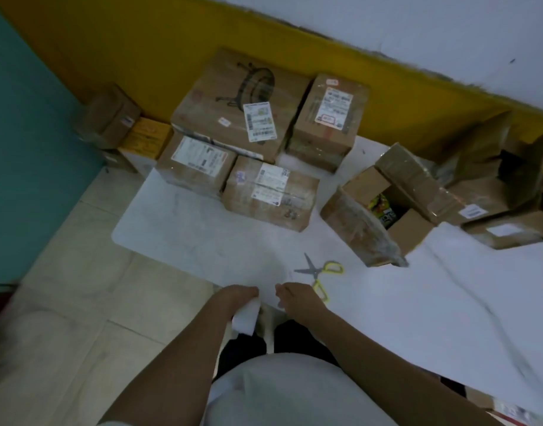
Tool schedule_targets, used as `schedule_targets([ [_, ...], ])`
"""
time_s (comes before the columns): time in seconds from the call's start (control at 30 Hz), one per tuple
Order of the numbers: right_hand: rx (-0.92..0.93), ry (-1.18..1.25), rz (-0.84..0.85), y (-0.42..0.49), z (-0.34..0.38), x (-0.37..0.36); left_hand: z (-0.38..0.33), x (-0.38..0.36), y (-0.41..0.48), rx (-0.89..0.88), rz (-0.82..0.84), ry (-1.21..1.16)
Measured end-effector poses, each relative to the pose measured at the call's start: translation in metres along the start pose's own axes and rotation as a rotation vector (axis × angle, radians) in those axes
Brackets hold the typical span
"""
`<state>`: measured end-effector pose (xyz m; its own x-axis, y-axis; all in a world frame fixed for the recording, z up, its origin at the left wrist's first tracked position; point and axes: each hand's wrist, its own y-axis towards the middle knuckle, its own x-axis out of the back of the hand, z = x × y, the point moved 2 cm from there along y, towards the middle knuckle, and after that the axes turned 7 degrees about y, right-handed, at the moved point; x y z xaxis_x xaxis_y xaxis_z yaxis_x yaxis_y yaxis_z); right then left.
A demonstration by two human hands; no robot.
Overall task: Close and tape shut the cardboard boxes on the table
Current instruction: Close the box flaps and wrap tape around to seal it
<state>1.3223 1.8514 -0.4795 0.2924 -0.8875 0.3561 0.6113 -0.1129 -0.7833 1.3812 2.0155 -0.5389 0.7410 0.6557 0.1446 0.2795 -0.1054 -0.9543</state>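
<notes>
Bottom middle: left hand [238,298] grips the tape [245,319], right hand [297,301] seems to pinch its end. Next, shut the box [353,222] at right.

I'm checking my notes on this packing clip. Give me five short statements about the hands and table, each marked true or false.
1. The scissors lie on the table with their blades apart. True.
2. The left hand grips a white roll. True.
3. The right hand holds the scissors. False: they lie on the table beside it.
4. The box nearest the scissors is taped shut. False: its flaps stand open and colourful packets show inside.
5. The large box at the back bears a white label. True.
</notes>
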Motion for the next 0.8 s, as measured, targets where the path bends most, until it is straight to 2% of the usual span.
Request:
schedule_targets([
  [0.1, -0.081, 0.062, 0.034, 0.003, -0.009, -0.004, -0.030, 0.016, -0.015, -0.053, 0.020, 0.061],
  [0.2, -0.145, 0.433, -0.013, 0.003, -0.004, 0.006, -0.061, 0.017, -0.047, -0.181, 0.023, 0.041],
  [0.3, -0.192, 0.641, 0.018, -0.012, 0.012, 0.031, -0.086, 0.010, -0.080, -0.375, -0.016, 0.071],
  [0.43, -0.115, 0.956, 0.113, -0.031, 0.012, 0.061, -0.111, -0.007, -0.120, -0.597, 0.000, 0.213],
  [0.5, -0.072, 1.115, 0.097, -0.037, 0.008, 0.075, -0.123, -0.012, -0.136, -0.660, 0.030, 0.241],
  [0.67, 0.080, 1.335, -0.150, -0.058, -0.003, 0.113, -0.151, -0.028, -0.157, -0.721, 0.044, 0.306],
  [0.73, 0.148, 1.241, -0.310, -0.071, -0.007, 0.127, -0.161, -0.037, -0.156, -0.722, 0.057, 0.326],
  [0.8, 0.237, 1.008, -0.540, -0.087, -0.012, 0.140, -0.170, -0.048, -0.156, -0.719, 0.069, 0.335],
])
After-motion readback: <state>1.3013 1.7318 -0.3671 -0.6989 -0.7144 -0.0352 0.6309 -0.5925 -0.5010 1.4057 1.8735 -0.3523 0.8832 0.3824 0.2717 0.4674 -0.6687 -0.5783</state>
